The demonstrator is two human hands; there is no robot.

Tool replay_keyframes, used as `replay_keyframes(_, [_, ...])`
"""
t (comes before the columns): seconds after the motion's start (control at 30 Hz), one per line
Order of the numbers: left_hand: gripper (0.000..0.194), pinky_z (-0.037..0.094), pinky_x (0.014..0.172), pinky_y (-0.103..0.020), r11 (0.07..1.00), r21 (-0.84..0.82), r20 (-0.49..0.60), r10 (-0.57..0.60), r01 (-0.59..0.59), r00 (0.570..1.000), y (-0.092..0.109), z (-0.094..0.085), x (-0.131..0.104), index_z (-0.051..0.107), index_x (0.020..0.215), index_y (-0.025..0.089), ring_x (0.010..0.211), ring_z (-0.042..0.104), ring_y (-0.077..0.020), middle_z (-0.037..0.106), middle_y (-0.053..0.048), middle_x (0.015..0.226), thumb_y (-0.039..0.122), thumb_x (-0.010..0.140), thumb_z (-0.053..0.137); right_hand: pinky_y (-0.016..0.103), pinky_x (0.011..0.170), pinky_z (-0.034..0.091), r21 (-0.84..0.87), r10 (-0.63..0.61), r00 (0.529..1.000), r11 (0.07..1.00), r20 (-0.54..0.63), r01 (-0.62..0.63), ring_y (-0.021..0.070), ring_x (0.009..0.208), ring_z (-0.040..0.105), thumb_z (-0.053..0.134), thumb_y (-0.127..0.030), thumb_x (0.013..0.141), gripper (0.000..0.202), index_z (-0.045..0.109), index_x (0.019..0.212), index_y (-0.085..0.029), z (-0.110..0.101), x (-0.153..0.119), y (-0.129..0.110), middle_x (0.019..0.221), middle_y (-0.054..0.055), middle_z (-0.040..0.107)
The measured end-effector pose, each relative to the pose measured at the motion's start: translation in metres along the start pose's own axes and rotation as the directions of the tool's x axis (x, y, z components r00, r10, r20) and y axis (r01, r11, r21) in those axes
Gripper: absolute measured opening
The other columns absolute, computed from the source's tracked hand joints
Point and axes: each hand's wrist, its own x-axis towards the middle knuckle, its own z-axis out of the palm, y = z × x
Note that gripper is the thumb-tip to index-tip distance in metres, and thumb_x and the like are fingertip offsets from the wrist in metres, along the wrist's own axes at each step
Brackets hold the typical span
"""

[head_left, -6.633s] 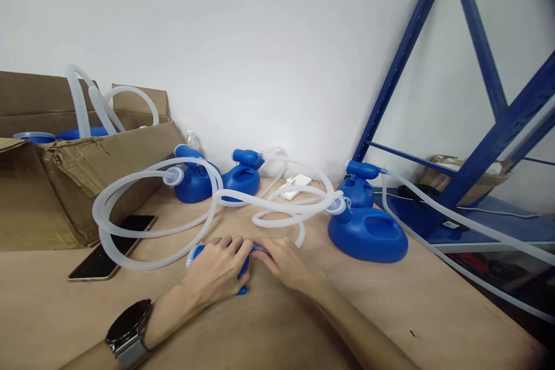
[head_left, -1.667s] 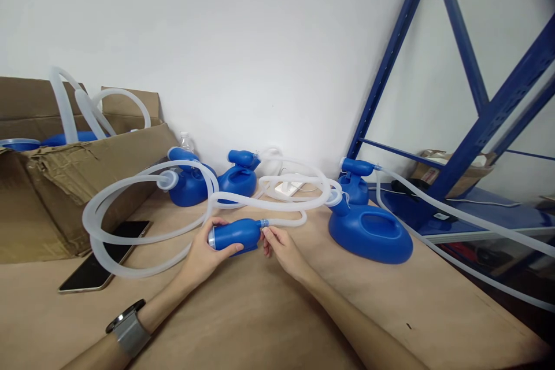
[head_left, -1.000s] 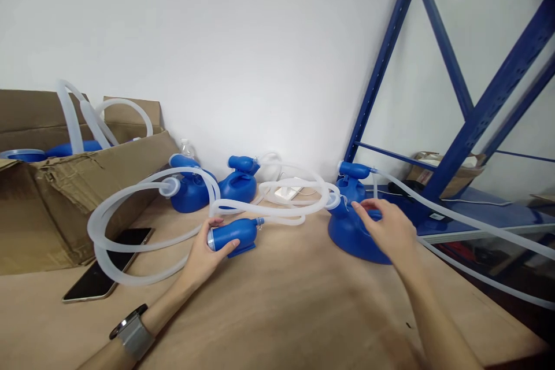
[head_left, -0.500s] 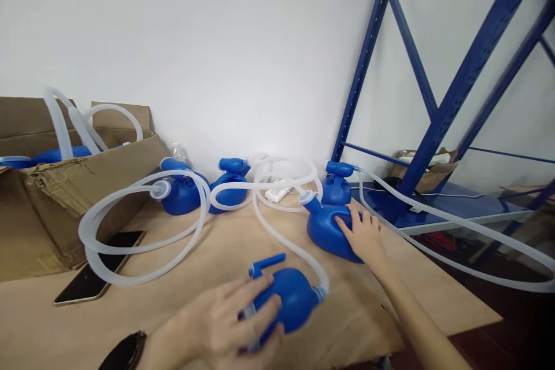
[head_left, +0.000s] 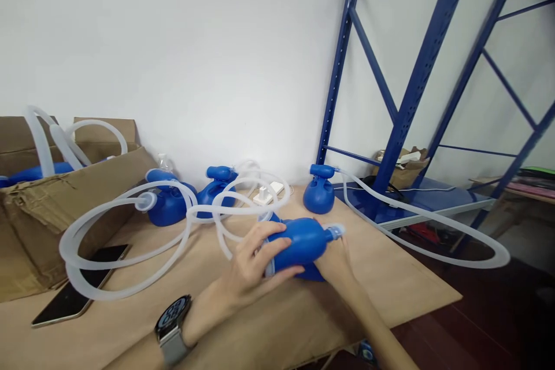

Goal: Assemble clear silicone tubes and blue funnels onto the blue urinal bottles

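A watch point(head_left: 173, 316) is worn on the left wrist point(head_left: 200, 317); its round, black-cased dial is lit with pale markings, seemingly digits, and is fastened by a grey strap point(head_left: 176, 348). The left hand point(head_left: 248, 269), right hand point(head_left: 333, 257) and both forearms point(head_left: 368, 321) are left bare.

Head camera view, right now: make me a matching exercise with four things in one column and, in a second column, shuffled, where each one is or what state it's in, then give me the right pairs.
Things:
1. Watch
2. Phone
3. Cardboard box
4. Blue bulb-shaped top

Places or states:
A. Open, with tubes rising out of it
B. Grasped by the left hand
C. Worn at the wrist
D. Lying flat on the table

Right pairs: 1-C, 2-D, 3-A, 4-B.
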Motion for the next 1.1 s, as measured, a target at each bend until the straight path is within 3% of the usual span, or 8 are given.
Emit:
replay_keyframes(0.1, [0.041, 0.06, 0.093, -0.042, 0.966, -0.006, 0.035, -0.259, 0.26, 0.965, -0.015, 0.021, -0.013, 0.059, 0.121, 0.024, 0.111, 0.07, -0.0278, 0.069, -0.011, 0.119, 0.036, 0.087, 0.078, 0.05, 0.095, 0.045, 0.028, 0.03, 0.999, 0.999, 0.019, -0.03, 0.0351, 0.112, 0.06, 0.047, -0.045, 0.097, 0.046, 0.064, 0.13, -0.018, -0.01, -0.013, -0.006, 0.12, 0.016, 0.071])
replay_keyframes(0.27, [0.039, 0.056, 0.092, -0.044, 0.657, -0.055, -0.018, -0.753, 0.752, 0.657, -0.003, 0.038, -0.024, 0.057, 0.115, 0.025, 0.111, 0.067, -0.0293, 0.067, -0.007, 0.116, 0.044, 0.086, 0.075, 0.05, 0.092, 0.044, 0.108, 0.057, 0.998, 0.993, -0.017, -0.054, 0.0353, 0.11, 0.059, 0.05, -0.051, 0.097, 0.048, 0.063, 0.131, -0.021, -0.017, -0.025, -0.02, 0.125, 0.014, 0.071])
replay_keyframes(0.33, [0.04, 0.054, 0.093, -0.045, 0.601, -0.083, -0.027, -0.799, 0.795, 0.601, 0.002, 0.045, -0.021, 0.057, 0.115, 0.024, 0.11, 0.066, -0.0291, 0.066, -0.007, 0.116, 0.046, 0.086, 0.074, 0.05, 0.091, 0.043, 0.11, 0.067, 0.997, 0.992, -0.042, -0.062, 0.0358, 0.107, 0.059, 0.052, -0.051, 0.095, 0.047, 0.064, 0.129, -0.02, -0.016, -0.028, -0.024, 0.124, 0.014, 0.072])
replay_keyframes(0.47, [0.036, 0.051, 0.097, -0.045, 0.66, -0.102, -0.05, -0.751, 0.745, 0.659, 0.0, 0.062, -0.016, 0.056, 0.112, 0.023, 0.112, 0.063, -0.0289, 0.064, -0.007, 0.115, 0.044, 0.086, 0.073, 0.051, 0.091, 0.042, 0.126, 0.069, 0.996, 0.99, -0.064, -0.061, 0.0363, 0.106, 0.059, 0.054, -0.049, 0.093, 0.046, 0.065, 0.125, -0.018, -0.014, -0.03, -0.028, 0.12, 0.015, 0.073])
replay_keyframes(0.63, [0.035, 0.047, 0.101, -0.049, 0.628, -0.135, -0.134, -0.778, 0.767, 0.614, -0.006, 0.09, -0.013, 0.052, 0.115, 0.023, 0.112, 0.06, -0.0288, 0.06, -0.008, 0.115, 0.042, 0.091, 0.068, 0.05, 0.091, 0.042, 0.166, 0.094, 0.991, 0.983, -0.092, -0.078, 0.0345, 0.102, 0.058, 0.055, -0.042, 0.092, 0.04, 0.066, 0.123, -0.02, -0.013, -0.034, -0.033, 0.116, 0.013, 0.074])
replay_keyframes(0.8, [0.019, 0.043, 0.105, -0.058, 0.692, -0.094, -0.234, -0.714, 0.715, 0.66, -0.001, 0.114, 0.0, 0.05, 0.107, 0.023, 0.117, 0.054, -0.032, 0.055, -0.012, 0.114, 0.035, 0.097, 0.06, 0.048, 0.09, 0.046, 0.224, 0.069, 0.99, 0.974, -0.125, -0.04, 0.033, 0.099, 0.057, 0.054, -0.035, 0.09, 0.04, 0.065, 0.125, -0.018, -0.011, -0.036, -0.033, 0.115, 0.013, 0.074])
replay_keyframes(0.93, [0.028, 0.041, 0.11, -0.057, 0.67, -0.13, -0.052, -0.741, 0.731, 0.669, -0.005, 0.102, -0.001, 0.046, 0.122, 0.021, 0.127, 0.053, -0.032, 0.054, -0.015, 0.127, 0.036, 0.099, 0.055, 0.05, 0.09, 0.046, 0.173, 0.057, 0.994, 0.984, -0.091, -0.041, 0.035, 0.101, 0.057, 0.052, -0.039, 0.092, 0.039, 0.064, 0.124, -0.02, -0.015, -0.034, -0.031, 0.114, 0.013, 0.073])
replay_keyframes(1.1, [0.059, 0.039, 0.117, -0.056, 0.67, -0.093, 0.296, -0.688, 0.737, 0.663, -0.019, 0.053, -0.035, 0.04, 0.145, 0.023, 0.141, 0.047, -0.0334, 0.05, -0.017, 0.148, 0.046, 0.095, 0.063, 0.054, 0.091, 0.045, 0.017, 0.059, 0.992, 0.998, -0.112, -0.058, 0.0388, 0.106, 0.056, 0.051, -0.051, 0.095, 0.049, 0.059, 0.13, -0.018, -0.024, -0.041, -0.024, 0.118, 0.016, 0.071])
